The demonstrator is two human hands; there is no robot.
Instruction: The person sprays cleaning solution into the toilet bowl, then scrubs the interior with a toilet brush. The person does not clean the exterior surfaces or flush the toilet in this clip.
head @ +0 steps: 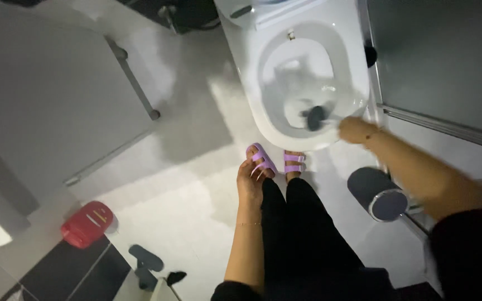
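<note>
Floor (191, 184): pale tiled surface, the largest item, partly in shadow. Door or panel (46, 106): grey, upper left, with a metal rail along its edge. Toilet (302, 72): white, seat raised, bowl open to the camera, water at the bottom. Glass shower screen (442, 61): dark, just right of the toilet. Legs in black trousers, feet in lilac slippers (261, 158), standing just in front of the bowl's near rim. Right hand (356, 130): closed round the handle of the toilet brush, at the bowl's right rim; the fingers blur, so how tight the hold is cannot be told. Left hand (250, 181): empty, fingers loosely extended, hanging by the thigh, touching nothing. Brush holder (379, 194): dark cylinder with a metal rim, on the floor right of the feet. Red container (86, 224): lower left, well apart. Toilet brush (316, 116): dark head inside the bowl, low on the near wall. Judgement: scrubbing goes best with the head kept below the rim, pressed flat to the porcelain, strokes short to avoid splashing the slippers.
</note>
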